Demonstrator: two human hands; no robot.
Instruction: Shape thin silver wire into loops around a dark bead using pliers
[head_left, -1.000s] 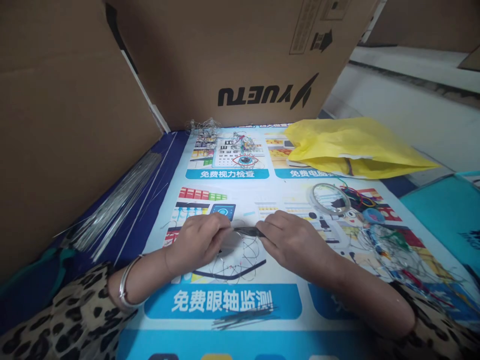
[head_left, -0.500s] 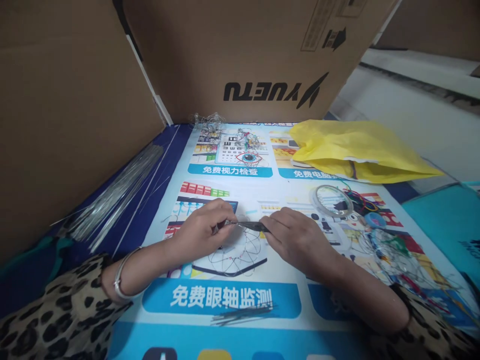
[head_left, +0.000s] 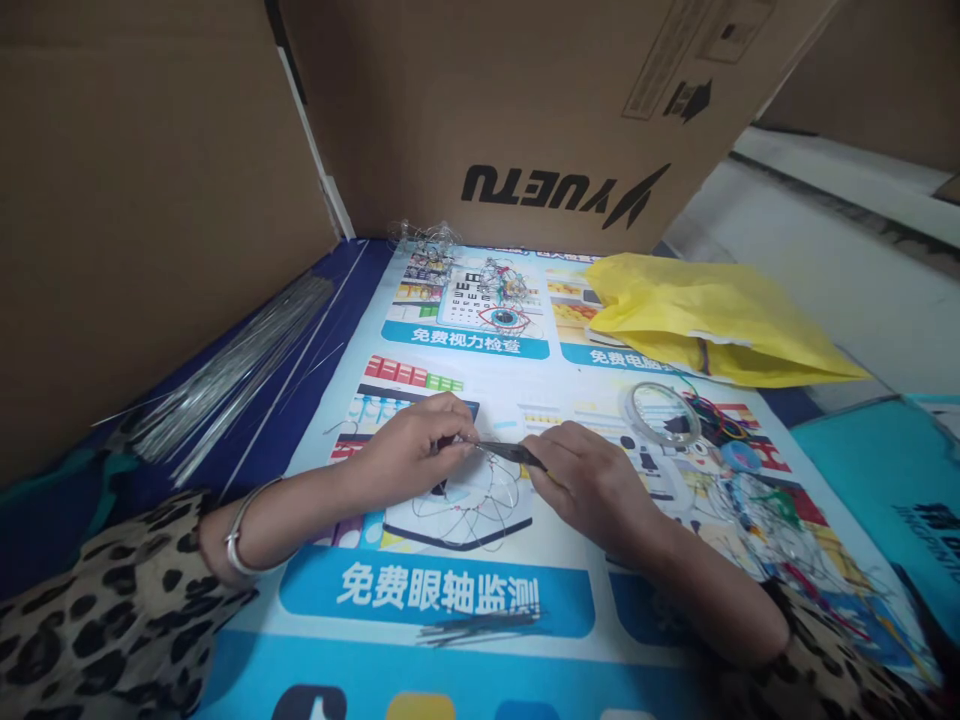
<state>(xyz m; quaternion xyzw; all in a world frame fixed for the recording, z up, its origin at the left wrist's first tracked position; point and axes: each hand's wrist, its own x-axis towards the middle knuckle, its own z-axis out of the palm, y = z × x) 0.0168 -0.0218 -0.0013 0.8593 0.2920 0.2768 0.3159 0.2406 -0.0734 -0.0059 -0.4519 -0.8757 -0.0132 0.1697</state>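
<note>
My right hand (head_left: 592, 480) is closed around a pair of dark, pointed-nose pliers (head_left: 513, 453), which point left. The tip of the pliers reaches the fingertips of my left hand (head_left: 420, 440). My left thumb and fingers are pinched on a thin wire piece (head_left: 491, 492), a rounded form of looped wires with tiny beads. It hangs below the fingers over the printed sheet, and its upper part is hidden by the left hand. Exactly where the jaws grip the wire is too small to tell.
Straight wires (head_left: 232, 360) lie in a bundle at left; short dark wires (head_left: 480, 628) lie in front. Tangled wirework (head_left: 502, 285) sits at the back. On the right are a yellow bag (head_left: 712, 310), a clear ring-shaped spool (head_left: 664, 413) and tangled coloured wires (head_left: 772, 510). Cardboard (head_left: 525, 100) stands behind.
The view has tilted slightly. The pliers' handle end now sits a little lower, and the pliers slant more. Both hands keep their hold, close to where they were.
</note>
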